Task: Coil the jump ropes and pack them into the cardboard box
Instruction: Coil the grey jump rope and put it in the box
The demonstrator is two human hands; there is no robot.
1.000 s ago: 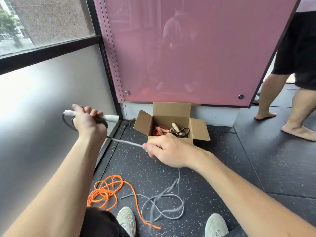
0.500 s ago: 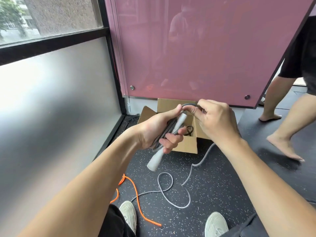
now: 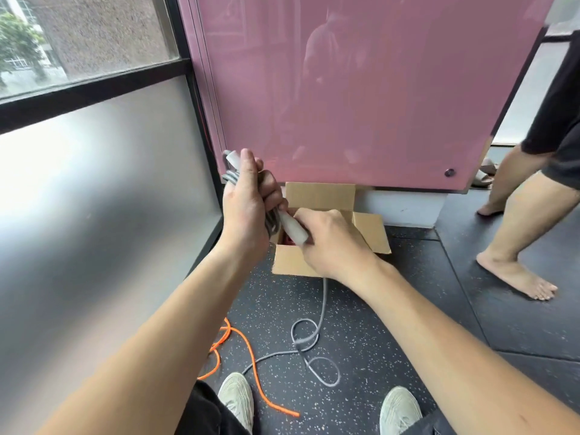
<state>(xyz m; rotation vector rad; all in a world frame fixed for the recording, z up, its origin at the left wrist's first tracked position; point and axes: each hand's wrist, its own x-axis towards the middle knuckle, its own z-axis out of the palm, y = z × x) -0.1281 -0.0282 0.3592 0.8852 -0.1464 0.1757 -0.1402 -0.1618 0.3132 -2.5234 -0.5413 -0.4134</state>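
My left hand (image 3: 248,202) grips a bundle of grey jump rope coils together with its white handle (image 3: 293,229), held upright in front of the open cardboard box (image 3: 320,196). My right hand (image 3: 332,243) is curled round the grey rope just below that handle, over the box's front. The loose tail of the grey jump rope (image 3: 309,343) drops from my right hand and loops on the floor. An orange jump rope (image 3: 251,356) lies loose on the floor near my left shoe. Something red shows inside the box; the rest of its contents is hidden by my hands.
A pink panel (image 3: 361,89) stands right behind the box, a frosted glass wall (image 3: 94,199) on the left. A barefoot person (image 3: 514,233) stands on the black floor mat at the right. My two shoes (image 3: 237,397) are at the bottom edge.
My left hand turned the coiled bundle upright and moved it left. My right hand dropped from the top of the coil to the rope below the handle. More grey rope was taken off the floor.
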